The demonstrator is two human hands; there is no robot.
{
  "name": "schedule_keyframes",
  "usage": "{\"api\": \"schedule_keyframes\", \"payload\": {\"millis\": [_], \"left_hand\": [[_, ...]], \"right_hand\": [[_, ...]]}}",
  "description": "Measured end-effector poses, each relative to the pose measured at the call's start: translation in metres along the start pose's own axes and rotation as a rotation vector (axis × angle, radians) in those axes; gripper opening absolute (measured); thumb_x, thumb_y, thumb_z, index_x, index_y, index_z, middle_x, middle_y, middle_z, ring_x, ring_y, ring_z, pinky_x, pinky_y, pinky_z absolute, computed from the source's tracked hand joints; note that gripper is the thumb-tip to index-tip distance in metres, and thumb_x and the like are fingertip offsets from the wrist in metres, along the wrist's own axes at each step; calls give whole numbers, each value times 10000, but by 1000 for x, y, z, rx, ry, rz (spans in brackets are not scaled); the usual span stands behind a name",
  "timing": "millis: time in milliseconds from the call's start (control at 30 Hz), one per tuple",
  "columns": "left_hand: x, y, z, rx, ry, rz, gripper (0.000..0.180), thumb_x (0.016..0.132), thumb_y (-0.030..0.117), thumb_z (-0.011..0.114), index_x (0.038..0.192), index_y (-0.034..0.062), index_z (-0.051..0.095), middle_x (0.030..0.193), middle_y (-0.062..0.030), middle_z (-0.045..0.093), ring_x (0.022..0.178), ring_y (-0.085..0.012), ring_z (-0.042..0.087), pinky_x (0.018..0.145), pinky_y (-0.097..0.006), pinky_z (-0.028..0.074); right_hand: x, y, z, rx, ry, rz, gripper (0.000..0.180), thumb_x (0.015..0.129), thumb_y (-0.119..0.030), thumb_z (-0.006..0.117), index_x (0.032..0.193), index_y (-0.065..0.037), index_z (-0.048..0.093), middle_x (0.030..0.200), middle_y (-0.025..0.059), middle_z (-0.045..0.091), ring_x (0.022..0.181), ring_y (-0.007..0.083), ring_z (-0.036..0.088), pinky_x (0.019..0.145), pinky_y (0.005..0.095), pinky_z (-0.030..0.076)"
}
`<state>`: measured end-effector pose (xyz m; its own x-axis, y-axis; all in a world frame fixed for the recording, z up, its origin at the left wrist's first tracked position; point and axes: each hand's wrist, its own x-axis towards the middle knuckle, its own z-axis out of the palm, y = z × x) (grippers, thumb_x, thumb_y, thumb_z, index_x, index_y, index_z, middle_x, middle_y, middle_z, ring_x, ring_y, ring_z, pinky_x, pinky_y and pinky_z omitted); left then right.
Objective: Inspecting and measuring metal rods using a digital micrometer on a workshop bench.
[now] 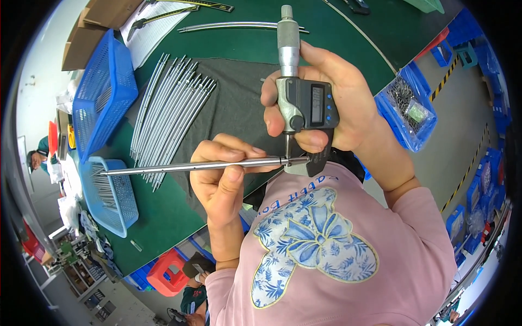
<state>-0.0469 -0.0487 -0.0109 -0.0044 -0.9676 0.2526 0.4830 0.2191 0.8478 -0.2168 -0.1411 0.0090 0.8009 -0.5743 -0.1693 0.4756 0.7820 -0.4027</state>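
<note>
My left hand (220,174) is closed around a thin steel rod (201,165), pinched between thumb and fingers. The rod lies nearly level, its left tip reaching out over the light blue basket. Its right end sits in the jaw gap of a digital micrometer (290,103), between spindle and anvil. My right hand (342,92) grips the micrometer's frame, its thimble pointing up and away from me. The small display faces up. Left of my hands, many similar steel rods (171,117) lie side by side on a dark cloth (236,81).
A blue basket (106,98) and a light blue basket (128,198) with rods stand at the left. Calipers (157,22) rest on paper, and more rods (234,25) lie at the back. A blue bin (427,136) of metal parts is at right. Other people are nearby.
</note>
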Motion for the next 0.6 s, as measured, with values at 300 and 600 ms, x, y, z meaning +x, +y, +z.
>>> {"api": "schedule_keyframes", "payload": {"millis": [300, 600], "left_hand": [[-1, -2, 0, 0, -12, -5, 143, 816, 44, 496, 890, -62, 435, 853, -210, 491, 779, -269, 583, 682, -376, 544], [0, -2, 0, 11, -16, -29, 139, 813, 40, 495, 886, -60, 431, 849, -208, 490, 776, -267, 582, 683, -370, 544]], "right_hand": [[-3, -1, 6, -58, 39, 0, 620, 853, -488, 261, 873, 71, 526, 690, 227, 576, 332, 176, 469, 309, 221, 391], [-5, -1, 6, -65, 48, -2, 645, 831, -527, 282, 853, 68, 532, 682, 220, 576, 328, 169, 462, 309, 217, 388]]}}
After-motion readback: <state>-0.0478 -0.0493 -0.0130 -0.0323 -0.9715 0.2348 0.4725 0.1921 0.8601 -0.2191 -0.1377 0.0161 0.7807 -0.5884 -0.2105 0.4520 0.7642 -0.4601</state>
